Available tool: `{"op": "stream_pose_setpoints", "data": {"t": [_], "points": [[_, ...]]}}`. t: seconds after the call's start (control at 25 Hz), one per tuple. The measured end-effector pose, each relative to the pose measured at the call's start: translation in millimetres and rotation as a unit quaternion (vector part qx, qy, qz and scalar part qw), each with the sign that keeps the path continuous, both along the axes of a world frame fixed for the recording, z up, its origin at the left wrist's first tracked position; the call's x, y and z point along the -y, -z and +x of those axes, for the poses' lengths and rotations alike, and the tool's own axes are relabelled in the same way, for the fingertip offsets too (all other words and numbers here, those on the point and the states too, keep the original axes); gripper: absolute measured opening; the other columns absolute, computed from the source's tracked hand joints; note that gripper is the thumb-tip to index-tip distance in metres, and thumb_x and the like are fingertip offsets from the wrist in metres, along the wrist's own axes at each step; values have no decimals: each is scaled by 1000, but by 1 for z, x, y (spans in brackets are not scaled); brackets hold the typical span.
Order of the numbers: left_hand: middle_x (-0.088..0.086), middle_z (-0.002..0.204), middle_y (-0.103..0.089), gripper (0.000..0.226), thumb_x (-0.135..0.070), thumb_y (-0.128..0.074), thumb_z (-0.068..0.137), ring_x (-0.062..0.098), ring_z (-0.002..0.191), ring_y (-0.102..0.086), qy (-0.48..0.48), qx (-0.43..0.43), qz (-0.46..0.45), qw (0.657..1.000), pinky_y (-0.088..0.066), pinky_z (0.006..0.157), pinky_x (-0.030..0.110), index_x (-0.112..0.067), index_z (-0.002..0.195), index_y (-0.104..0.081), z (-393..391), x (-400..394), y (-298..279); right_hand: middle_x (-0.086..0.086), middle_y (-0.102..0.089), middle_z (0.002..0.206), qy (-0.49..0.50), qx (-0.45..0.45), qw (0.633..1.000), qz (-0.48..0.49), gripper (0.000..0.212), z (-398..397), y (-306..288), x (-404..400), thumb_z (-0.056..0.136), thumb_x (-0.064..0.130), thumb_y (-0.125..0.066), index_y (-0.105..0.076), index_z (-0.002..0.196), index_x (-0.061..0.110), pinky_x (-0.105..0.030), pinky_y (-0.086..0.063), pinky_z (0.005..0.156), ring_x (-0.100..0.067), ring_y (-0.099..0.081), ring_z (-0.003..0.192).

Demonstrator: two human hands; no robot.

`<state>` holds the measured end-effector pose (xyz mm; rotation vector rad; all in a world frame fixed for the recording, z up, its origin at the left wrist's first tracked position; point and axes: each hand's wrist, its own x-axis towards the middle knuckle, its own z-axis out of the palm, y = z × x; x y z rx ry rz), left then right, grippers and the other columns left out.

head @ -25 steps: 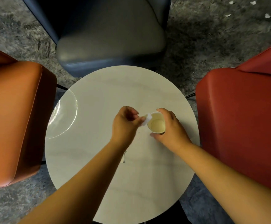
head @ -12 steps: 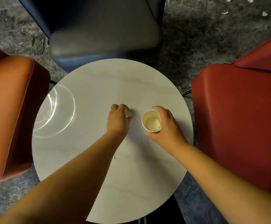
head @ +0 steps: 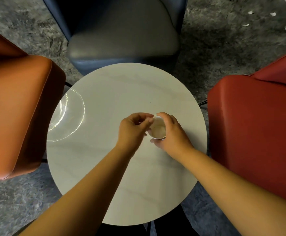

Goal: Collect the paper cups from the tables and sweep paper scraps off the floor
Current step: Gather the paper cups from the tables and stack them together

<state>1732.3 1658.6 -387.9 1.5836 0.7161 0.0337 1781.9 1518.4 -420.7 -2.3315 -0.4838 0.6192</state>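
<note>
Cup (head: pixel 157 130) held upright just above table (head: pixel 115 92), right of centre, wrapped by right hand (head: pixel 172 132). Left hand (head: pixel 132 129) fingers curled at rim; pinching a scrap or not: can't tell. Judged light, thin-walled, crushable; side wall best gripped gently, w/o squeezing.

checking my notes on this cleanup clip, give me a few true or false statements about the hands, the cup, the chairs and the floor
1. The right hand grips the paper cup. True.
2. The cup lies tipped over on the round table. False: its open mouth faces up, in the hand's grip.
3. White paper scraps lie on the floor at upper right. True.
4. The left hand rests flat on the orange chair. False: it is at the cup's rim, fingers curled.
5. All three chairs are red. False: one red chair, one orange, one dark blue chair.
</note>
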Motion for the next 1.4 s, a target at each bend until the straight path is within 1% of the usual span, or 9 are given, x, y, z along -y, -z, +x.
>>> {"op": "stream_pose_setpoints", "data": {"t": [0.2, 0.36, 0.56, 0.72, 0.88, 1.0, 1.16, 1.28, 1.4], "points": [[-3, 98, -72, 12, -25, -60, 94, 5, 68, -66, -109, -81, 53, 989, -51, 58, 19, -24, 100, -70, -36, -39, 16, 2, -43, 132, -11, 10, 1000, 10, 81, -12, -2, -12, 69, 31, -82, -36, 135, 31, -28, -46, 84, -23, -50, 113], [1, 116, -57, 35, -25, -74, 83, 19, 92, -61, 71, -214, 244, 943, -49, 82, 29, -20, 116, -65, -73, -57, 57, 3, -43, 131, -23, 6, 1000, -4, 84, -20, 7, -14, 66, 32, -84, -35, 134, 33, -27, -46, 82, -21, -50, 112], [-1, 103, -50, 21, -31, -73, 84, 21, 85, -53, 192, -177, 347, 901, -39, 68, 26, -19, 98, -64, -88, -45, 81, 3, -43, 132, -26, 2, 1000, -17, 84, -29, 11, -8, 66, 31, -85, -36, 134, 33, -26, -45, 81, -21, -51, 111], [-3, 84, -61, 15, -30, -69, 88, 18, 74, -59, 94, -201, 254, 941, -40, 62, 21, -17, 83, -64, -83, -41, 66, 2, -42, 133, -42, 1, 999, -21, 84, -32, 8, -12, 67, 30, -84, -36, 135, 31, -25, -44, 82, -21, -50, 113], [-9, 70, -69, 11, -26, -73, 84, 9, 66, -64, -114, -58, 50, 990, -50, 61, 21, -23, 75, -67, -68, -33, 25, 2, -42, 134, -63, 1, 998, -25, 85, -39, 3, -29, 69, 31, -83, -34, 138, 30, -23, -41, 84, -21, -48, 116], [-17, 79, -70, 5, -33, -74, 82, 0, 65, -57, -56, -33, 56, 996, -45, 60, 17, -35, 78, -71, -66, -32, 6, 2, -42, 135, -66, 1, 998, -16, 85, -46, 0, -44, 68, 32, -83, -34, 138, 30, -22, -41, 83, -20, -49, 116], [-12, 98, -69, 4, -30, -67, 89, 6, 73, -60, -104, -96, 135, 981, -47, 70, 22, -34, 89, -69, -97, -67, 19, 4, -43, 132, -70, 9, 998, -1, 85, -50, 2, -51, 66, 32, -83, -36, 136, 32, -25, -43, 84, -20, -50, 114], [-3, 110, -60, 20, -23, -74, 84, 8, 76, -55, 70, -191, 269, 941, -40, 66, 16, -26, 102, -68, -143, -90, 41, 4, -44, 130, -63, 2, 998, -9, 86, -54, 6, -49, 64, 32, -85, -37, 135, 33, -25, -43, 82, -20, -51, 112], [1, 116, -50, 43, -25, -81, 77, 22, 91, -55, 195, -208, 304, 909, -47, 76, 28, -20, 116, -62, -170, -89, 61, 3, -45, 129, -57, -8, 998, -15, 84, -61, 10, -45, 63, 30, -86, -38, 133, 33, -26, -45, 82, -20, -52, 110]]}}
